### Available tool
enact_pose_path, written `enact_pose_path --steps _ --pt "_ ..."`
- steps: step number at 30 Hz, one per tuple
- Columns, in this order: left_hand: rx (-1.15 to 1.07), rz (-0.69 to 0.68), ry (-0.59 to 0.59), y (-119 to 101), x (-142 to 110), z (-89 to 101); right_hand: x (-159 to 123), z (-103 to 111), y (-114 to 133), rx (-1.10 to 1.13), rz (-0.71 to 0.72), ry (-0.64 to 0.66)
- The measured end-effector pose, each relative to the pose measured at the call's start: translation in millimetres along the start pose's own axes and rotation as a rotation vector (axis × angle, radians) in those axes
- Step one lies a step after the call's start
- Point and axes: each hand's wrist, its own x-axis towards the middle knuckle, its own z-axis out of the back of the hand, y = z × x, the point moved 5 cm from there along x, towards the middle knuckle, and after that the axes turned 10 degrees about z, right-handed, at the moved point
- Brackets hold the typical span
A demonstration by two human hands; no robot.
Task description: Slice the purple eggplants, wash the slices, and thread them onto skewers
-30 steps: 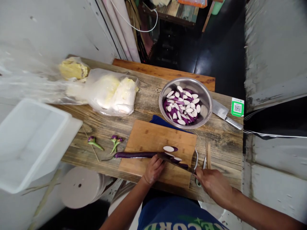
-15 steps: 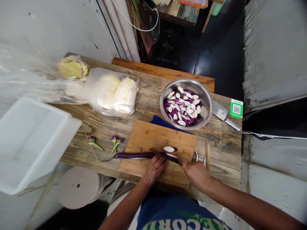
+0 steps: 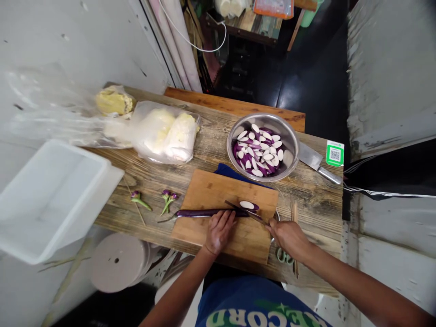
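Note:
A long purple eggplant lies across the wooden cutting board, its thin stem pointing left past the board's edge. My left hand presses it down near its right end, fingers closed over it. In my right hand is a knife, gripped by the handle, its blade slanting over the eggplant beside my left fingertips. An oval eggplant slice with white flesh rests just beyond the blade. Behind the board stands a steel bowl holding many purple-and-white eggplant slices.
A cleaver lies right of the bowl, near a green QR card. Cut eggplant tops lie left of the board. Bagged cabbages and a white plastic bin are farther left. Scissors and skewers lie by my right hand.
The eggplant and my left hand have shifted right and slightly away from me on the board. The knife has moved up and right with my right hand, and the scissors now show.

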Motion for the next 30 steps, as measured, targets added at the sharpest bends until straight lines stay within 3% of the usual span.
enact_pose_path --steps 4,9,18,24,30 --pt "-0.134 -0.023 0.074 -2.1 4.1 1.5 -10.1 -3.8 -9.5 0.014 -0.002 -0.015" --pt "-0.204 -0.036 0.070 0.5 0.7 5.3 -26.9 -1.3 -19.5 0.029 -0.016 -0.049" --pt "-0.292 -0.030 0.013 -0.7 1.7 0.4 -43.6 9.0 18.8 -0.036 0.078 -0.128" --pt "-0.288 -0.033 0.066 0.2 -1.6 -4.2 -47.3 12.6 21.0 -0.046 0.088 -0.107" --pt "-0.299 -0.049 0.045 4.0 -7.3 -7.9 -44.7 10.3 21.5 -0.032 0.083 -0.083"
